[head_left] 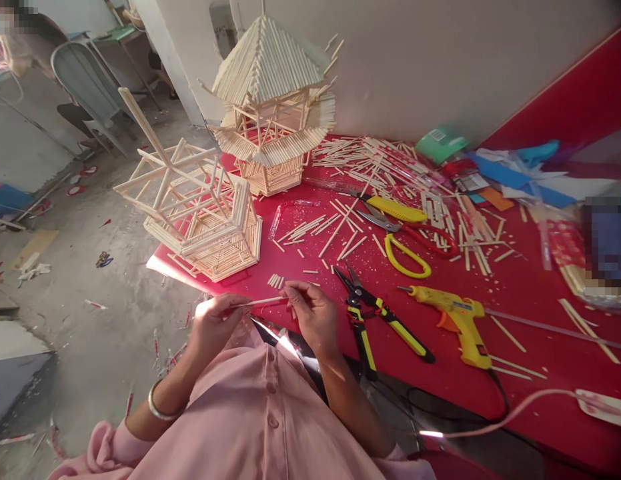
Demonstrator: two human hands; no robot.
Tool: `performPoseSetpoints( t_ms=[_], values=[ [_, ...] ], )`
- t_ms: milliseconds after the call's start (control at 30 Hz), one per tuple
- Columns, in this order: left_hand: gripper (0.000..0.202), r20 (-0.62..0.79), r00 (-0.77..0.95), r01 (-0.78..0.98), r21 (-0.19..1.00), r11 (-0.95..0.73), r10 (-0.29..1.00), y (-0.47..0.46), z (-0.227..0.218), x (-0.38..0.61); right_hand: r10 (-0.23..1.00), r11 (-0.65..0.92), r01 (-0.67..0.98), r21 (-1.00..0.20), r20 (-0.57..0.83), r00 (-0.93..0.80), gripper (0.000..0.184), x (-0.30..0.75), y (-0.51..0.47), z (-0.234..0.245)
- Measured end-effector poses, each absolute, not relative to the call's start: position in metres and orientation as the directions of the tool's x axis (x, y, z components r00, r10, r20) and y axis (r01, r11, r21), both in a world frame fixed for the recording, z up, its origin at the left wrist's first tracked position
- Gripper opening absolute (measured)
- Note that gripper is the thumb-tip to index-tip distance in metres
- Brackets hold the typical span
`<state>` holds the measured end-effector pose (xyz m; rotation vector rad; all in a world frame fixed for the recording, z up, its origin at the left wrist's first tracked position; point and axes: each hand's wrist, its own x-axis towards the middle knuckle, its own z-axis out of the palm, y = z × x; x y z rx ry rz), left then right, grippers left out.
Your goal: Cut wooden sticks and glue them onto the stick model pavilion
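Between my two hands, level in front of my chest, runs a thin pale wooden stick (266, 302). My left hand (217, 323) pinches one end of it, and my right hand (313, 313) grips the other with thumb and fingers. Just beyond lie several short cut stick pieces (276, 281) on the red tabletop (300, 263). Black-and-yellow pliers (377, 310) rest with jaws parted to the right of my right hand. Past my left hand stands an unroofed stick frame (205, 220), and behind it a roofed stick pagoda (270, 100).
A yellow glue gun (453, 317) lies at right, its cord hanging over the table edge. Scissors (403, 243) and a heap of loose sticks (370, 160) lie farther back. Plastic packets (520, 177) crowd the back right. A chair (90, 83) and another person are at far left.
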<state>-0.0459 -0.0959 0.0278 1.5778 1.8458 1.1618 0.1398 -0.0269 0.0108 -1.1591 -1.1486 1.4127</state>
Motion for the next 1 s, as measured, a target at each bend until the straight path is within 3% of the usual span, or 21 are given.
performPoseSetpoints(
  t_ms=[100, 167, 267, 333, 400, 500, 600, 733, 1000],
  values=[
    [0.018, 0.280, -0.025, 0.813, 0.564, -0.144, 0.960, -0.095, 0.027, -0.044, 0.987, -0.074, -0.043, -0.996, -0.068, -0.143, 0.026, 0.134, -0.026, 0.008],
    [0.020, 0.250, 0.095, 0.870, 0.450, -0.203, 0.963, -0.092, 0.028, -0.040, 0.979, 0.002, 0.017, -1.000, -0.002, -0.204, 0.023, 0.130, -0.026, 0.006],
    [0.022, 0.198, 0.078, 0.849, 0.500, -0.170, 0.977, -0.084, 0.027, -0.031, 0.963, 0.097, 0.057, -0.994, 0.079, -0.257, 0.021, 0.125, -0.027, 0.005],
    [0.022, 0.224, -0.030, 0.810, 0.576, -0.107, 0.974, -0.078, 0.023, -0.025, 0.973, 0.147, 0.104, -0.984, 0.125, -0.193, 0.023, 0.125, -0.027, 0.007],
    [0.017, 0.266, -0.143, 0.813, 0.581, -0.041, 0.953, -0.073, 0.018, -0.022, 0.978, 0.203, 0.202, -0.958, 0.187, -0.095, 0.030, 0.128, -0.026, 0.008],
    [0.013, 0.308, -0.195, 0.885, 0.464, 0.032, 0.931, -0.067, 0.013, -0.021, 0.953, 0.303, 0.338, -0.891, 0.292, -0.084, 0.025, 0.135, -0.025, 0.008],
    [0.017, 0.292, -0.195, 0.934, 0.345, 0.087, 0.936, -0.061, 0.012, -0.019, 0.928, 0.372, 0.369, -0.852, 0.339, -0.153, 0.018, 0.139, -0.025, 0.005],
    [0.019, 0.210, -0.245, 0.944, 0.275, 0.183, 0.947, -0.055, 0.012, -0.013, 0.933, 0.359, 0.362, -0.861, 0.330, -0.140, 0.018, 0.140, -0.026, 0.002],
    [0.021, 0.295, -0.216, 0.972, 0.150, 0.178, 0.931, -0.055, 0.010, -0.006, 0.938, 0.347, 0.342, -0.873, 0.319, -0.136, 0.021, 0.141, -0.026, 0.004]
  ],
)
